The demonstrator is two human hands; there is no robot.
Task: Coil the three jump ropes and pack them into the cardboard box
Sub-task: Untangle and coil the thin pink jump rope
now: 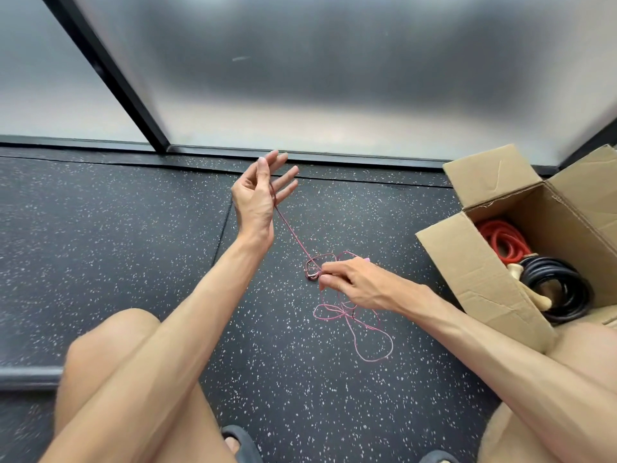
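Left hand (257, 198): your fingers straight, pink rope (293, 235) taut across the palm, 12 o'clock.
Right hand (354, 284): you pinch the rope's tangle, centre.
Cardboard box (467, 262): 3 o'clock; red coil (497, 240) and black coil (564, 289) inside.

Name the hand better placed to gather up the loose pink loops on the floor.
Right. The right hand pinches the pink rope right by those loops, nearest the cardboard box; the left hand is raised farther off, carrying the taut strand.
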